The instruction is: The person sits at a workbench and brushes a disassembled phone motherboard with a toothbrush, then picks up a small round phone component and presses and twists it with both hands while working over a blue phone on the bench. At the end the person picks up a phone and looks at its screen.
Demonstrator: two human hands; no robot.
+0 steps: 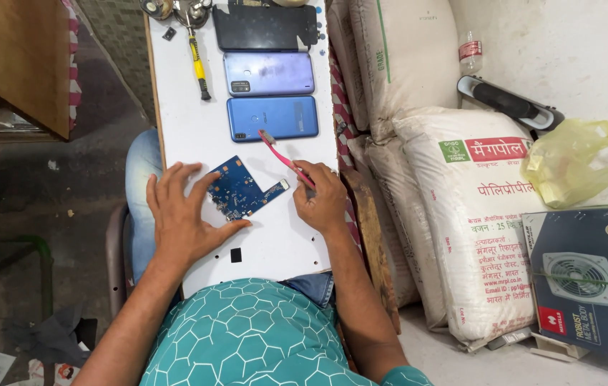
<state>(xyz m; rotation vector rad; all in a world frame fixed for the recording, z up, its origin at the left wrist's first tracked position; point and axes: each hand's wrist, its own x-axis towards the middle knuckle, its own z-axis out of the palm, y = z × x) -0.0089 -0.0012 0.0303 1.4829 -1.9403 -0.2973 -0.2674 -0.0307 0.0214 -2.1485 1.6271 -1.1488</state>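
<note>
Between both hands' fingers, circuit board

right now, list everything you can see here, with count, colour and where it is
blue L-shaped circuit board: 1, blue, on the white board, under the left fingertips
pink toothbrush: 1, pink, in the right hand, bristle end near the lower phone
flat phones: 3, black, purple, blue, in a row up the board
yellow-handled screwdriver: 1, yellow and black, left of the phones
woven sacks: several, white, stacked at right
yellow plastic bag: 1, on the sacks
fan carton: 1, dark, far right
left hand: pressing on the circuit board
right hand: gripping the toothbrush
</note>
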